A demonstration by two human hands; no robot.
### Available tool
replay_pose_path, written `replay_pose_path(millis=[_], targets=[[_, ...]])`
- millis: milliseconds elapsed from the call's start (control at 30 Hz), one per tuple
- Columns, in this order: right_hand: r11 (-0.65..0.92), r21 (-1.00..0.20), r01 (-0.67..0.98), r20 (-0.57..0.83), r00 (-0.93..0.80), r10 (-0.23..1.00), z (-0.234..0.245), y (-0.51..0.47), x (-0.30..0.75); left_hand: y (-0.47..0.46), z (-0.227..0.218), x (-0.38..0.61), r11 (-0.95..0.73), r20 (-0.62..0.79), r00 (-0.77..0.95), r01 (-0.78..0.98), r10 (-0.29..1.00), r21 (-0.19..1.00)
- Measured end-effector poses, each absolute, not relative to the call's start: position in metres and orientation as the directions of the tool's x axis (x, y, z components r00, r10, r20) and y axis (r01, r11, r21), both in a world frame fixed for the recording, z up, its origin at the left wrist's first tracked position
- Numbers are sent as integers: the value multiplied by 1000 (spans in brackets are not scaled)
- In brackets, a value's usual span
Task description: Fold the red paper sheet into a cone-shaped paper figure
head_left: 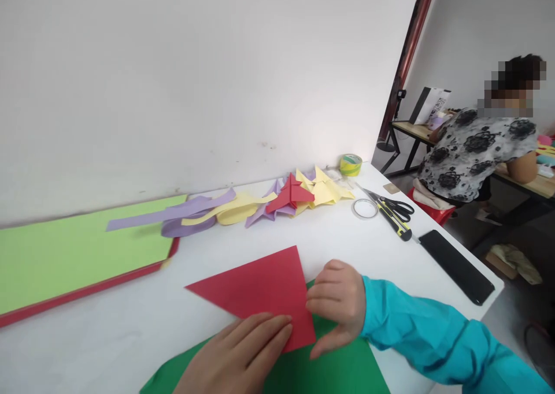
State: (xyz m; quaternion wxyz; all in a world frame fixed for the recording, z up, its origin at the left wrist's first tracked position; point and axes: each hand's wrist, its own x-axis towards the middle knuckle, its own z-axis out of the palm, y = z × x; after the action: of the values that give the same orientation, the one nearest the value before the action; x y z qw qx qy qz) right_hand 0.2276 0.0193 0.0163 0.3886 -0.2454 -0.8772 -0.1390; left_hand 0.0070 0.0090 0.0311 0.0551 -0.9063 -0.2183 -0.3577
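Note:
A folded red sheet of paper (260,278) lies on a green sheet (333,368) at the front of the white table. My left hand (243,350) rests flat on the red paper's lower part, fingers stretched out together and pressing on it. At the paper's right edge is my right hand (337,301), in a teal sleeve. Its fingers are slightly bent and its thumb stands apart, with nothing visible between them. Whether its fingertips touch the edge, I cannot tell.
Folded paper shapes, including a red one (290,194), and purple strips (173,213) lie along the wall. To the right are tape (350,165), scissors (396,207), a utility knife (393,220) and a black phone (457,267). A green board (87,249) lies left; another person (477,145) sits beyond.

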Motion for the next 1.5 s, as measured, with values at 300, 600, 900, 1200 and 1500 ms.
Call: replay_pose_path(millis=[300,600,900,1200,1500], targets=[[-202,-197,959,608,281,742,-4,69,331,38,39,-80,-864,334,810,379,483,330],[-542,-146,827,431,547,718,-16,57,396,35,18,-83,-759,248,717,610,651,227],[-526,-169,834,552,522,650,-20,57,398,47,-7,-1,-749,209,720,652,661,119],[460,-3,888,627,-357,693,-9,29,342,43,-5,-5,-718,190,694,654,695,237],[590,-56,806,492,-492,719,-16,27,331,31,-15,-8,-733,380,627,568,680,375]])
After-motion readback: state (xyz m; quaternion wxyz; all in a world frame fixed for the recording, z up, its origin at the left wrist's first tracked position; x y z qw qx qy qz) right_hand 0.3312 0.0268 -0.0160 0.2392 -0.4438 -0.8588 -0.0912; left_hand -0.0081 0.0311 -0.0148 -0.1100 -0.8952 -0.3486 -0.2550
